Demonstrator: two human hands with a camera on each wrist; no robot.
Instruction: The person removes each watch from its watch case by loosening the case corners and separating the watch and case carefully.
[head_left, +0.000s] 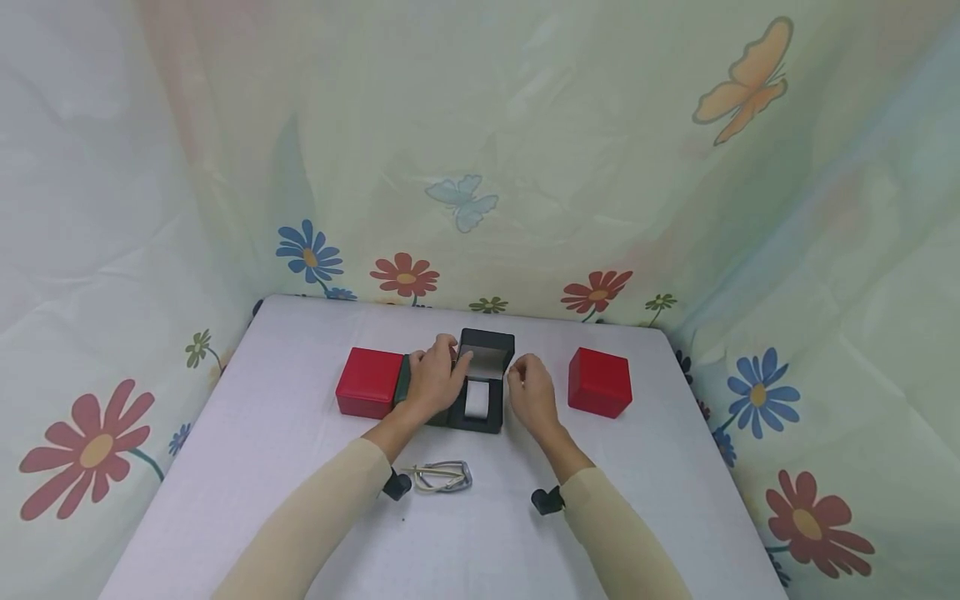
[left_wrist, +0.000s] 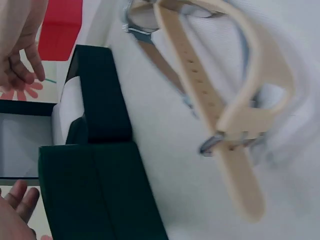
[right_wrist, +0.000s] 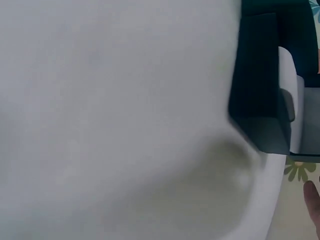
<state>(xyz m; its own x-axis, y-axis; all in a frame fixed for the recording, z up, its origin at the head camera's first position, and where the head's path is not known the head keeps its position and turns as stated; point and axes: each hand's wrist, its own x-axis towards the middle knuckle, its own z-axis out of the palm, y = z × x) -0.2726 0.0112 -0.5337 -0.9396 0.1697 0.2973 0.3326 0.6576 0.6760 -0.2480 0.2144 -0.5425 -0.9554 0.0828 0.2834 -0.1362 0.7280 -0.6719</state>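
Observation:
A black watch box [head_left: 497, 406] stands with its lid [head_left: 491, 342] raised, showing a grey lining and a white cushion [head_left: 476, 398]. My left hand [head_left: 433, 382] reaches over a dark green box [left_wrist: 95, 190] beside it, fingertips near the left edge of the lid. To the right of the lid is my right hand [head_left: 534, 393], its fingers loosely bent; the left wrist view shows these fingers [left_wrist: 32, 62] with nothing between them. Nearer the body lie watches [head_left: 442, 477]; one has a cream strap [left_wrist: 200, 80] with its buckle done up.
A red box [head_left: 370, 383] sits left of the green one, partly behind the left arm. Another red box [head_left: 600, 383] stands to the right of the right hand. All rest on a table with a white cloth [head_left: 300, 350], enclosed by curtains [head_left: 480, 108] printed with flowers and butterflies.

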